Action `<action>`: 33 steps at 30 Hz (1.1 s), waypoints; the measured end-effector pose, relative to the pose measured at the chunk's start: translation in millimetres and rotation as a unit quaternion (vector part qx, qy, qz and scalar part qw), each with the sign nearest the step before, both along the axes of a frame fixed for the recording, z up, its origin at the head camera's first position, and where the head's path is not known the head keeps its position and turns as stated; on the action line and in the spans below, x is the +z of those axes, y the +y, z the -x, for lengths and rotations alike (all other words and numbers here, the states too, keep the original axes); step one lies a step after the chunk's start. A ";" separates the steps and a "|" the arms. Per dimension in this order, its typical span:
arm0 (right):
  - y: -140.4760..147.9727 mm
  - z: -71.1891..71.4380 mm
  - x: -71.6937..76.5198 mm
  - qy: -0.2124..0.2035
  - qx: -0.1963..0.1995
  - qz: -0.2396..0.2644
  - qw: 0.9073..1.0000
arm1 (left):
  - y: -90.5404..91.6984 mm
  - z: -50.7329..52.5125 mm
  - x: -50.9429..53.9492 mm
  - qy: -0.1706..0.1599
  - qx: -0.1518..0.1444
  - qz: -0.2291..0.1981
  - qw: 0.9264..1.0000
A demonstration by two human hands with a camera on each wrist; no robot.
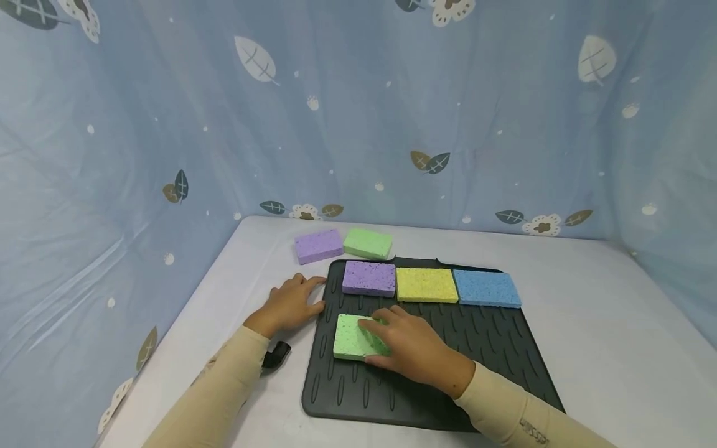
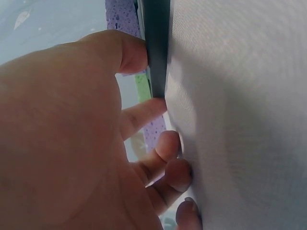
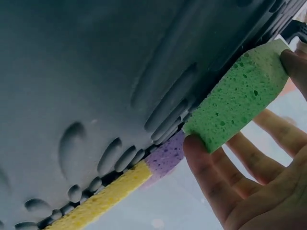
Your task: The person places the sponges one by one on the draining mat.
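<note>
My right hand (image 1: 417, 348) grips a green sponge (image 1: 348, 336) lying on the left part of a black ridged mat (image 1: 476, 336). In the right wrist view, the thumb and a finger hold opposite ends of this green sponge (image 3: 237, 98). My left hand (image 1: 291, 305) touches the mat's left edge (image 2: 157, 52) with thumb and index finger, the other fingers bent loosely on the white surface. Along the mat's far edge sit a purple sponge (image 1: 368, 278), a yellow sponge (image 1: 427, 285) and a blue sponge (image 1: 487, 288), side by side in a row.
Beyond the mat, a second purple sponge (image 1: 318, 246) and a second green sponge (image 1: 368, 243) lie on the white tabletop (image 1: 605, 323). A small black object (image 1: 277, 356) shows beside the left wrist. Blue patterned cloth (image 1: 358, 112) hangs behind and at the sides.
</note>
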State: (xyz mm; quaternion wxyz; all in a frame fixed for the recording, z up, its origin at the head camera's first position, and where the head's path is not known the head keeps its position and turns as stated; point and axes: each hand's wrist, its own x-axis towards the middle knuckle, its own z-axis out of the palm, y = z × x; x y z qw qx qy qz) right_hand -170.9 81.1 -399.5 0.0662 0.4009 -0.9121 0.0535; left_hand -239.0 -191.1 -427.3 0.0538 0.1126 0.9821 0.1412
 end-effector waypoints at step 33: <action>119.9 12.4 39.6 -0.012 -0.054 0.226 0.973 | -1.0 5.8 -7.3 0.005 -0.001 0.006 1.000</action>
